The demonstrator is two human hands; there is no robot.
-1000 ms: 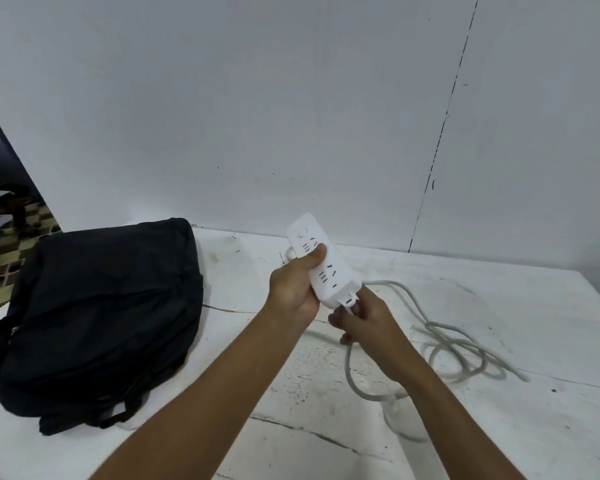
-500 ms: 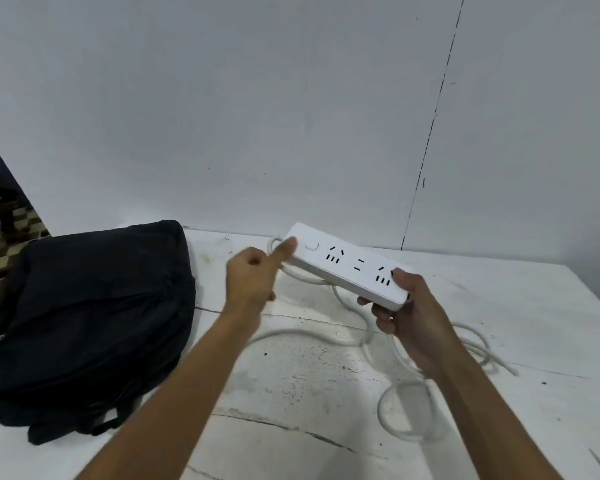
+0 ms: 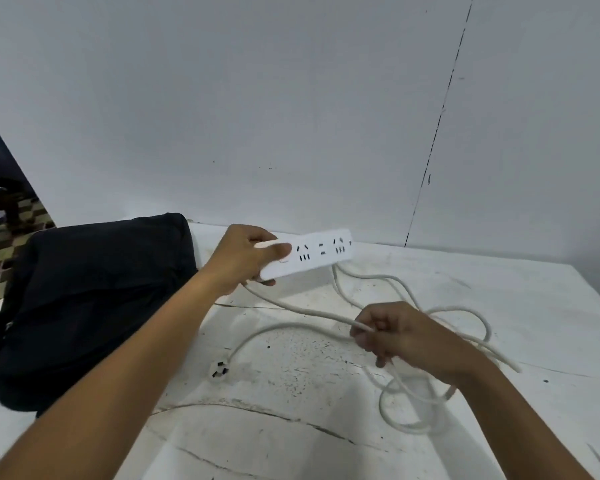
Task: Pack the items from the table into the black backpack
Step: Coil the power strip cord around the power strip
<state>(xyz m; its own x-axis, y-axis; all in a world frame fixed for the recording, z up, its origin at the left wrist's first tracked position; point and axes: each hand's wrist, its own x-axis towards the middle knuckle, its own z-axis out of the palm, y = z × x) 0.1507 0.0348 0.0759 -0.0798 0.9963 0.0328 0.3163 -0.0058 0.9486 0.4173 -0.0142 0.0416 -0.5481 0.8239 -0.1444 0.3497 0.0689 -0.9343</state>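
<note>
1 power strip [image 3: 312, 253] (1 backpack [image 3: 94, 299])

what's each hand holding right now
Left hand: grips one end of the white power strip.
Right hand: fingers pinch the strip's white cable.

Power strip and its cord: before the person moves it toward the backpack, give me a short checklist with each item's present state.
1. Power strip firmly held: ok, left hand grips its end, thumb on top.
2. Cord under control: ok, right hand pinches it mid-length.
3. Cord gathered for packing: not ok, loose loops sprawl across the table.
4. Plug secured: not ok, it lies free on the table.
5. Black backpack open: cannot tell, no opening or zipper shows.
6. Path to the backpack unobstructed: ok, nothing lies between.
</note>
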